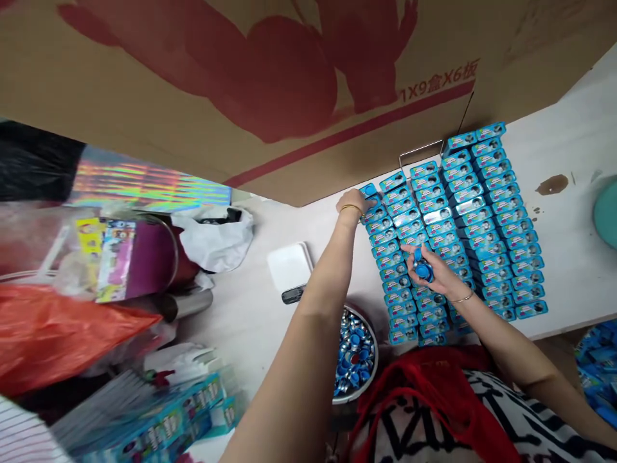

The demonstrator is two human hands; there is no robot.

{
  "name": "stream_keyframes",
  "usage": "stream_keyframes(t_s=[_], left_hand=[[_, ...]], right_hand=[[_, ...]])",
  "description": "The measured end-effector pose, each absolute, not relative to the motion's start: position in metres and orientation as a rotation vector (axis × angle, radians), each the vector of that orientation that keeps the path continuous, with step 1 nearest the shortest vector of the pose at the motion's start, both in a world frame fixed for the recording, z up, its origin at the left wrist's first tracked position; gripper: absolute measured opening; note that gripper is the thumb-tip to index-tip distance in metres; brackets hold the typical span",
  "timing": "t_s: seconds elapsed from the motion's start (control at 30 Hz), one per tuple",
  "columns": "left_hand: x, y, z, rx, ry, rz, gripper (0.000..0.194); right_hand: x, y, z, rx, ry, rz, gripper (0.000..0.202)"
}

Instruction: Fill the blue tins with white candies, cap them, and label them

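Note:
My left hand [355, 202] reaches to the far left corner of the rows of small blue boxes [396, 283]. Its fingers are bent down against the boxes there, and what they hold, if anything, is hidden. Right beside those fingertips, a round blue cap [369, 190] lies on the top of a box. My right hand [436, 269] is turned palm up over the middle rows, with its fingers curled round several blue caps [423, 271] with shiny rims. Below my left forearm stands a round tub [375, 360], full of similar blue and silver caps.
A large cardboard carton [337, 151] walls off the far side. Left of my arm lies a white scale [290, 267]. Bags, including an orange one [72, 334], and blue packaging [168, 424] crowd the left. A teal round object [606, 212] sits at the right edge.

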State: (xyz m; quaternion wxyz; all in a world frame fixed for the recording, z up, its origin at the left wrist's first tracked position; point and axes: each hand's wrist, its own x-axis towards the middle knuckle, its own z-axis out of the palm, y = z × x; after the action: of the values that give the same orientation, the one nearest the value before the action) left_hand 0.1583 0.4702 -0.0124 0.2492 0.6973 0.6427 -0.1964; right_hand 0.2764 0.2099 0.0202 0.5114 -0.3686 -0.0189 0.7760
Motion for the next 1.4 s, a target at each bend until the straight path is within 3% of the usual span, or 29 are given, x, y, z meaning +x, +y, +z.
stream_keyframes(t_s=[0.13, 0.23, 0.33, 0.47, 0.57, 0.7, 0.83, 1.0, 1.17, 1.27, 1.4], left_hand=[[0.163, 0.471, -0.005, 1.944, 1.818, -0.628, 0.038], [0.159, 0.449, 0.006, 2.075, 1.753, -0.332, 0.029], [0.147, 0.404, 0.021, 2.045, 1.228, 0.105, 0.025], [0.133, 0.339, 0.033, 1.651, 0.662, 0.258, 0.021], [0.131, 0.323, 0.026, 1.448, 0.793, 0.324, 0.019], [0.136, 0.360, 0.006, 1.550, 1.285, 0.422, 0.009], [0.145, 0.413, -0.008, 1.785, 1.677, 0.041, 0.008], [0.158, 0.443, -0.006, 1.878, 1.688, -0.560, 0.024], [0.162, 0.446, 0.000, 1.934, 1.718, -0.756, 0.036], [0.157, 0.423, 0.005, 2.046, 1.655, -0.466, 0.026], [0.137, 0.363, 0.014, 1.888, 0.962, 0.145, 0.028]], right_hand=[[0.272, 0.218, 0.012, -0.813, -0.018, 1.918, 0.046], [0.270, 0.222, 0.012, -0.783, 0.012, 1.944, 0.044], [0.269, 0.223, 0.011, -0.785, 0.049, 1.976, 0.043], [0.264, 0.227, 0.007, -0.799, 0.009, 2.018, 0.046], [0.259, 0.233, 0.007, -0.797, 0.017, 2.032, 0.046], [0.257, 0.240, 0.009, -0.835, 0.044, 1.935, 0.036], [0.259, 0.239, 0.006, -0.846, 0.018, 1.831, 0.023], [0.263, 0.238, 0.002, -0.874, 0.007, 1.806, 0.023], [0.263, 0.243, 0.004, -0.930, 0.005, 1.755, 0.025], [0.265, 0.244, 0.008, -0.946, 0.004, 1.717, 0.026], [0.265, 0.239, 0.011, -0.969, -0.002, 1.677, 0.025]])
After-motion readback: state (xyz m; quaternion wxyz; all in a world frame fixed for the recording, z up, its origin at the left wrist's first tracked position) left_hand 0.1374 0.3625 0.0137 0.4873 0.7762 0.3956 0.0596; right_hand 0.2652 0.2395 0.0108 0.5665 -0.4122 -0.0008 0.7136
